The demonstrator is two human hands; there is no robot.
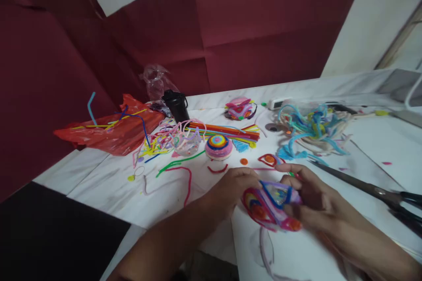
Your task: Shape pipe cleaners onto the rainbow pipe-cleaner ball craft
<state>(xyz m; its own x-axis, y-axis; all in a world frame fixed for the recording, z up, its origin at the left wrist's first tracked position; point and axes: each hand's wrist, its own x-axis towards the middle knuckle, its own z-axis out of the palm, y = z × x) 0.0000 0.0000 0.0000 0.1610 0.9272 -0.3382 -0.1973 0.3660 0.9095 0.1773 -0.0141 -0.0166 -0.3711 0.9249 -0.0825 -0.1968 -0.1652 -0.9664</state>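
My left hand (235, 184) grips the far left edge of a rounded craft piece (272, 210) covered in coiled pink, red, orange and blue pipe cleaners. On its right side, my right hand (311, 197) holds the same piece, slightly blurred, with thumb and fingers bent around it. A blue triangular outline near its top surrounds a clear, shiny patch. Below it, a pale mauve pipe cleaner (263, 250) trails down over the white surface. Just beyond the hands lies a red teardrop shape with an orange centre (268, 159).
Large black-handled scissors (365, 188) lie at right. Farther back are a striped dome (218, 147), another decorated dome (240, 109), tangled blue and cream strands (313, 127), bundled pipe cleaners (220, 131), a black bottle (176, 106) and a red plastic bag (115, 134).
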